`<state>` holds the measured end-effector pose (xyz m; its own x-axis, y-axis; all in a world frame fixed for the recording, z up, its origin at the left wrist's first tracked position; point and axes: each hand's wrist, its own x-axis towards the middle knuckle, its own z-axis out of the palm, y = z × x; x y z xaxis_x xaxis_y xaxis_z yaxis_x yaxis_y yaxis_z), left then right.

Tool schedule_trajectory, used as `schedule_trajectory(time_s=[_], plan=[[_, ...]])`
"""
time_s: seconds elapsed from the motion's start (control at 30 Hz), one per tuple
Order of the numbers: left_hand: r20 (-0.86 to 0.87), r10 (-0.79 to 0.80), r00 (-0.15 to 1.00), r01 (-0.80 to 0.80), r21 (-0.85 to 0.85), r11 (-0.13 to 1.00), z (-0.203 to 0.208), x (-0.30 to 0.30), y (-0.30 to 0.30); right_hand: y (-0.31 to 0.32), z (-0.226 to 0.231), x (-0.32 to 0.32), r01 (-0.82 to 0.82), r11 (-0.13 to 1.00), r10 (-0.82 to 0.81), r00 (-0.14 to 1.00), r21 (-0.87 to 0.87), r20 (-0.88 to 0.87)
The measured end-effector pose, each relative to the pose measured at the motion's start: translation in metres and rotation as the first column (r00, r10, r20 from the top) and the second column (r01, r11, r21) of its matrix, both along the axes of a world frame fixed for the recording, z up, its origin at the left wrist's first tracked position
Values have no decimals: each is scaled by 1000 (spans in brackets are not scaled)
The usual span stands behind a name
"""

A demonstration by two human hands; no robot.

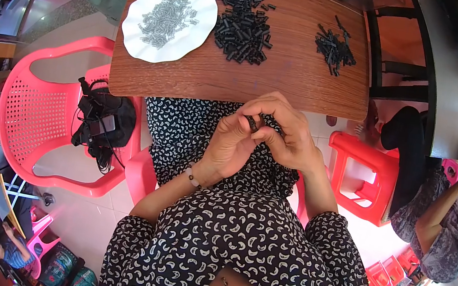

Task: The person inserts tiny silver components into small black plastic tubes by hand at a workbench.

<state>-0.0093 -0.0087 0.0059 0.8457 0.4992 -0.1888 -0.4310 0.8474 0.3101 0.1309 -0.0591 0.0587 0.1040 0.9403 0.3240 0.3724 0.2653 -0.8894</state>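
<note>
My left hand (pixel 229 146) and my right hand (pixel 286 130) meet in front of my lap, just off the near edge of the brown wooden table (pixel 237 83). Between their fingertips is a small black piece (pixel 252 124), partly hidden by the fingers. Both hands are closed in a pinch about it. On the table's left part, a white wavy-rimmed plate (pixel 132 41) bears a heap of small silvery springs (pixel 167 20). Beside the plate spreads a pile of short black cylinders (pixel 241 33). A smaller pile of thin black parts (pixel 334 49) lies toward the right edge.
On my left stands a pink plastic chair (pixel 34 110) with a black bag (pixel 104 122) on its seat. To my right are a red stool (pixel 362 173) and a dark table (pixel 447 92), where another person (pixel 439 231) sits with hands at its edge.
</note>
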Motion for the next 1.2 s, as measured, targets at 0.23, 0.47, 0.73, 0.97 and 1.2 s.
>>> schedule_trajectory(time_s=[0.23, 0.47, 0.73, 0.97, 1.2], plan=[[28, 44, 999, -45, 42, 998, 4, 0, -5, -3, -3, -1, -16, 999, 16, 1000, 41, 10], [-60, -20, 998, 13, -109, 994, 13, 2, -1, -2, -3, -3, -11, 1000, 11, 1000, 27, -11], [8, -25, 1000, 25, -88, 996, 3, 1, -3, -1, -3, -2, -5, 999, 5, 1000, -44, -15], [9, -35, 999, 36, -40, 999, 6, 0, -5, -4, -8, -1, -16, 999, 15, 999, -28, -40], [-14, -5, 1000, 4, -33, 999, 5, -1, -9, -4, -10, -5, 32, 998, -29, 999, 62, -40]])
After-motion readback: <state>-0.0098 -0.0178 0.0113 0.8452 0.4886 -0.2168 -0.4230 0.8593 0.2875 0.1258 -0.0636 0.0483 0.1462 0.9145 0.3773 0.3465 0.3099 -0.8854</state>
